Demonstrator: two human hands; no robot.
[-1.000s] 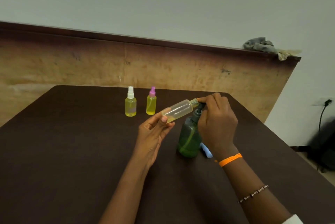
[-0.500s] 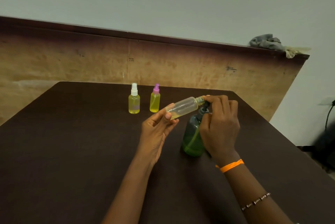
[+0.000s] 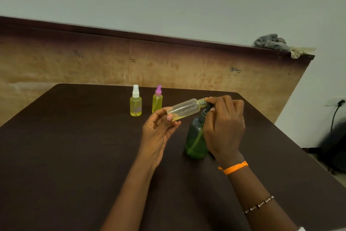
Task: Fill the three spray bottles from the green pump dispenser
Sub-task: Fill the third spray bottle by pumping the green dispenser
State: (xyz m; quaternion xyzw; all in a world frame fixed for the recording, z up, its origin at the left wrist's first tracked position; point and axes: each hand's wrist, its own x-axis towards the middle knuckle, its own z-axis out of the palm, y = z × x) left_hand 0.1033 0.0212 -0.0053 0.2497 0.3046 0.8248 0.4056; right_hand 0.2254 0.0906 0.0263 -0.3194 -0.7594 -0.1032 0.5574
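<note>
- two capped bottles [image 3: 136,104] far left look full.
- left hand [image 3: 159,133] pinches the tilted third bottle [image 3: 184,108]; keep its neck at the spout.
- right hand [image 3: 223,127] curls over the green pump dispenser [image 3: 195,142]; press slowly.

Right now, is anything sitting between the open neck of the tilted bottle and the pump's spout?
Nothing visible does. The left hand holds the uncapped bottle tilted, its neck right up against the pump head of the green dispenser. The right hand covers the pump top, so the spout's exact tip is hidden.
</note>
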